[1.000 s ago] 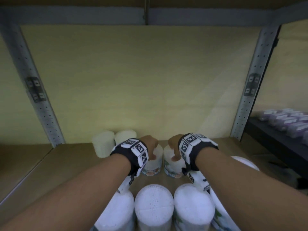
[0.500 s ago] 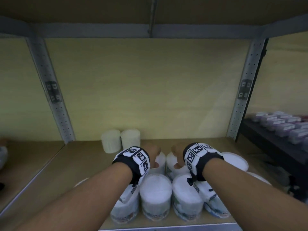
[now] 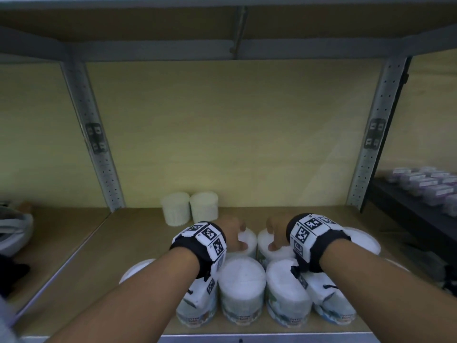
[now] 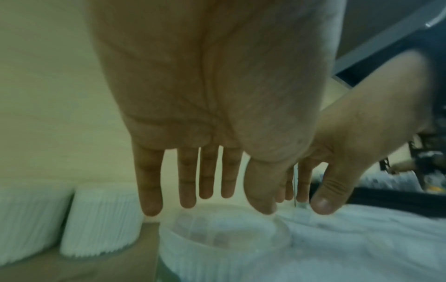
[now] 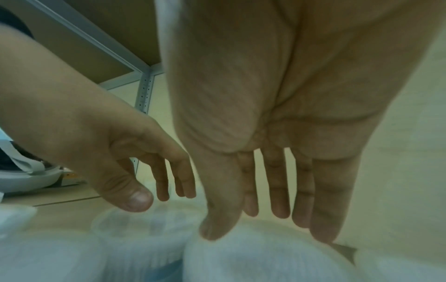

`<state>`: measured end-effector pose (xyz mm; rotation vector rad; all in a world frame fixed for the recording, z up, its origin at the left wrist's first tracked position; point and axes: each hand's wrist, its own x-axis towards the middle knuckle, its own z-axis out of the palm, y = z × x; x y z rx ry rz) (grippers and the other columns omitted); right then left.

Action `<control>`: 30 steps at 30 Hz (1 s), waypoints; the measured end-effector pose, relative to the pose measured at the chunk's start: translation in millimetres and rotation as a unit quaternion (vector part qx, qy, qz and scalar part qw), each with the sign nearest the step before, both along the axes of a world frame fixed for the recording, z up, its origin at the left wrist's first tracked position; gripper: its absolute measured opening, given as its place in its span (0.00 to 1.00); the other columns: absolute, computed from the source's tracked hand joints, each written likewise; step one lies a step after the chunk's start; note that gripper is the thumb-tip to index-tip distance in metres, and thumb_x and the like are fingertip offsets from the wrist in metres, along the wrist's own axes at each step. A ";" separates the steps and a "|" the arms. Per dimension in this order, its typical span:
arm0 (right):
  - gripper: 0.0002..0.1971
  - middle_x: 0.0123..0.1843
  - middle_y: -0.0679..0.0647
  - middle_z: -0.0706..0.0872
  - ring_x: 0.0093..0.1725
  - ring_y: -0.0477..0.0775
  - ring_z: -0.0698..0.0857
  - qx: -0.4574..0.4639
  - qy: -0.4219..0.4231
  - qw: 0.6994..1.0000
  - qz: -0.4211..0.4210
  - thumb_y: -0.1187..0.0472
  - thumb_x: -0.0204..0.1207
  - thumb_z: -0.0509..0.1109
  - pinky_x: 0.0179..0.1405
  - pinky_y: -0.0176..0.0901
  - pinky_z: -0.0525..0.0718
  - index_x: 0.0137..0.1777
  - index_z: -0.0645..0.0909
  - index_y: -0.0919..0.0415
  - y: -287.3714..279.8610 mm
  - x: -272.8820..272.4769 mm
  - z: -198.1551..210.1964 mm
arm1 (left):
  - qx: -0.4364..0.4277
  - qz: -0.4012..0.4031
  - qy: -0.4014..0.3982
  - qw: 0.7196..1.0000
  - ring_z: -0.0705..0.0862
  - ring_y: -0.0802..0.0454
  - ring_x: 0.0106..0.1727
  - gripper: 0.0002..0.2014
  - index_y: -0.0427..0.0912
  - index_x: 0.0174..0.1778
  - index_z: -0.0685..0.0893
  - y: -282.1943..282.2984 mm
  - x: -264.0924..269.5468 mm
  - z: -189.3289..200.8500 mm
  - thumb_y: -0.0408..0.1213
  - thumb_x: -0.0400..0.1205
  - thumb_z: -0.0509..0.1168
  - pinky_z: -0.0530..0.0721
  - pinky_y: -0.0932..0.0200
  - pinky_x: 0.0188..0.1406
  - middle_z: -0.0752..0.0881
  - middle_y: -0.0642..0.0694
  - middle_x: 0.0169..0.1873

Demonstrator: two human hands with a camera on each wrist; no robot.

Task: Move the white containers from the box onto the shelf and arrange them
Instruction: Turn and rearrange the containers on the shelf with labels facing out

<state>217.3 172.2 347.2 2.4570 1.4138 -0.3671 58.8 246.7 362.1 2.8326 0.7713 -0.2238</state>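
Observation:
Several white containers stand on the wooden shelf (image 3: 138, 233). A front row (image 3: 242, 285) of them lines the shelf edge, and two more stand behind it. My left hand (image 3: 235, 233) hovers over the left one (image 3: 244, 241), and my right hand (image 3: 274, 236) over the right one (image 3: 269, 251). In the left wrist view my left hand (image 4: 207, 190) has straight fingers, their tips just at the clear lid (image 4: 224, 234). My right hand (image 5: 265, 209) hangs the same way over a white lid (image 5: 265, 255). Neither hand grips anything. No box is in view.
Two small ribbed white tubs (image 3: 190, 211) stand against the back panel. Grey perforated uprights (image 3: 94, 134) (image 3: 373, 134) frame the bay under an upper shelf (image 3: 222, 28). A black shelf (image 3: 408, 209) with small purple boxes is at the right, and a white object (image 3: 12, 229) at the far left.
The head view has pulled back and now shows the whole front row and the shelf's metal edge. Both hands stay over the same two rear containers.

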 end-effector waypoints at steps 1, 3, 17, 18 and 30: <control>0.32 0.67 0.56 0.83 0.63 0.60 0.84 -0.001 0.016 1.000 0.006 0.46 0.69 0.76 0.63 0.52 0.84 0.70 0.74 0.57 -4.4 -13.1 15.6 | -0.007 0.007 -0.014 1.000 0.77 0.42 0.71 0.29 0.39 0.77 0.71 2.3 -1.0 2.5 0.46 0.82 0.66 0.78 0.51 0.69 0.75 0.40 0.73; 0.26 0.70 0.60 0.81 0.69 0.59 0.81 0.016 0.015 1.000 0.005 0.54 0.77 0.71 0.67 0.47 0.79 0.72 0.75 0.66 -1.2 -21.1 35.6 | -0.008 0.020 -0.042 0.999 0.76 0.44 0.73 0.29 0.37 0.78 0.70 10.1 -4.7 8.1 0.46 0.82 0.65 0.77 0.54 0.70 0.74 0.40 0.74; 0.19 0.70 0.61 0.80 0.68 0.61 0.81 0.129 0.065 0.987 0.064 0.61 0.81 0.66 0.65 0.46 0.79 0.70 0.78 0.67 100.2 -39.3 49.9 | 0.035 0.153 -0.007 0.988 0.72 0.43 0.75 0.28 0.41 0.78 0.68 126.2 -69.8 25.6 0.48 0.84 0.62 0.73 0.53 0.72 0.70 0.42 0.77; 0.19 0.71 0.61 0.79 0.68 0.62 0.81 0.134 0.066 0.987 0.065 0.61 0.82 0.65 0.65 0.46 0.79 0.71 0.77 0.68 109.9 -39.4 48.9 | 0.036 0.158 -0.007 0.987 0.72 0.44 0.75 0.28 0.41 0.78 0.68 135.0 -70.8 24.1 0.48 0.84 0.62 0.72 0.53 0.72 0.70 0.42 0.77; 0.26 0.68 0.63 0.83 0.65 0.63 0.83 0.130 0.048 0.987 0.084 0.47 0.80 0.67 0.66 0.53 0.82 0.68 0.80 0.69 197.0 -49.5 25.4 | 0.038 0.180 -0.023 0.983 0.73 0.43 0.74 0.26 0.43 0.77 0.70 212.6 -49.5 -7.7 0.50 0.84 0.61 0.73 0.51 0.73 0.71 0.42 0.75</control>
